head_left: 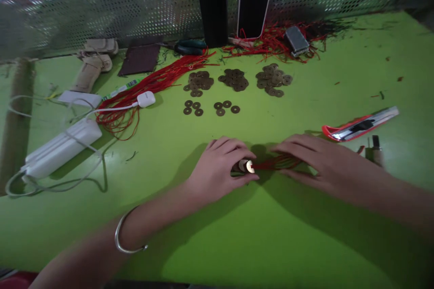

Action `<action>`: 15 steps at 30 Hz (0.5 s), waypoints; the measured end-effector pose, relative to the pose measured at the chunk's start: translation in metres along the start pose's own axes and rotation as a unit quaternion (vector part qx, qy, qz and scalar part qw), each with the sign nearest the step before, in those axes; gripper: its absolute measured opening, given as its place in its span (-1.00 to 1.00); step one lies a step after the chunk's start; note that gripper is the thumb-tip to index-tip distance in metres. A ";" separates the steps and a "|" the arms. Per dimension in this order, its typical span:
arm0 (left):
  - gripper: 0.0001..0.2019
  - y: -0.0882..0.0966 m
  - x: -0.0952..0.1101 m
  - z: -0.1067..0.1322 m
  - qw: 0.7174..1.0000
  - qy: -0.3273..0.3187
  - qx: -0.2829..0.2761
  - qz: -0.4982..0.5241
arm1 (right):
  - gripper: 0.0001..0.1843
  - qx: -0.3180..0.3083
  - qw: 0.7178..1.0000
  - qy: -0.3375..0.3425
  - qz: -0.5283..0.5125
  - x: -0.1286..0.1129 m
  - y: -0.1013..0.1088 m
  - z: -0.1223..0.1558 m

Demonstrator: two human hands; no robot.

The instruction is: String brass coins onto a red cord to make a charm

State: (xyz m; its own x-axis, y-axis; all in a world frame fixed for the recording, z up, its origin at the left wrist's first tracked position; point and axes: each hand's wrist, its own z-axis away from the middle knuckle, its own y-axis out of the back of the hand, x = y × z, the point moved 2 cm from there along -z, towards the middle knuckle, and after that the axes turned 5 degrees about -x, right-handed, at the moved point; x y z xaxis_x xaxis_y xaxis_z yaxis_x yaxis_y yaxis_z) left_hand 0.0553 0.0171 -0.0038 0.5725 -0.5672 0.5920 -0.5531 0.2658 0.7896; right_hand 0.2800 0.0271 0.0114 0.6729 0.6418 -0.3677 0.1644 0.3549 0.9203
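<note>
My left hand (220,167) is closed around a small stack of round, brass-coloured coins (250,166), held between thumb and fingers just above the green table. Red cords (271,162) run from the coins to the right. Over their other end lies my right hand (315,162), its fingers curved around the cords. The tips of that thumb and forefinger stay apart, and the inside of the grip is partly hidden. Beyond my hands lie loose holed coins in two small groups, one group (193,108) left of the other (226,108).
Three heaps of coins (233,80) lie farther back. A red-handled cutter knife (361,124) is at right. Left are a bundle of red cords (149,81), a white power strip (64,146) and its cable. Two dark phones (256,0) lean against the mesh (145,9).
</note>
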 end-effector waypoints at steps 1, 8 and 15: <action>-0.61 0.001 0.000 0.000 1.000 0.006 -0.007 -0.007 | -0.60 0.003 1.000 -0.010 0.018 0.003 0.003 0.002; -0.77 0.002 0.006 0.002 0.997 -0.046 0.021 -0.065 | -0.66 0.038 0.996 0.005 0.082 0.020 0.014 0.018; -0.84 -0.001 0.006 0.004 0.996 -0.049 0.004 -0.076 | -0.63 0.038 0.993 -0.020 0.106 0.028 0.004 0.021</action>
State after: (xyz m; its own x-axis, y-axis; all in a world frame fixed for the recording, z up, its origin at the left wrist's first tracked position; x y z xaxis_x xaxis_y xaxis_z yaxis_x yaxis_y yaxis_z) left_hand 0.0571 0.0098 -0.0020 0.5883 -0.6738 0.4471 -0.4692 0.1659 0.8674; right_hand 0.3144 0.0321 0.0081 0.7259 0.6689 -0.1600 0.0679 0.1618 0.9845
